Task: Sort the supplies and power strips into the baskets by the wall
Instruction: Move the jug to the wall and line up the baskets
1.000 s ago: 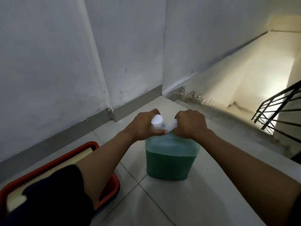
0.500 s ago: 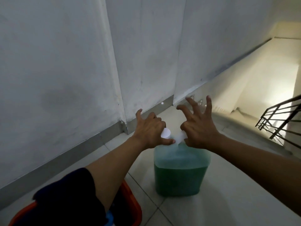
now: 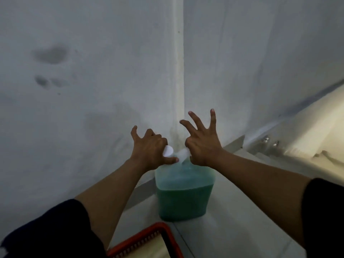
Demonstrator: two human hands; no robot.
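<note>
A translucent jug of green liquid (image 3: 183,198) stands on the tiled floor at the wall corner. It has a white cap (image 3: 168,151) and a white handle (image 3: 183,153) on top. My left hand (image 3: 151,148) wraps the cap, thumb pressed under it. My right hand (image 3: 202,144) pinches the handle with thumb and forefinger while its other fingers are spread upward. A red basket (image 3: 149,237) shows its corner at the bottom edge, just in front of the jug, with a pale object inside.
Grey walls meet in a corner (image 3: 179,71) right behind the jug, with a metal skirting along the floor. To the right a stairway (image 3: 307,142) drops away. Pale floor tiles (image 3: 232,229) lie right of the jug.
My right hand has gone from a full fist on the handle to a pinch with fingers spread. The view has tilted up toward the wall, and the jug stands closer to the corner.
</note>
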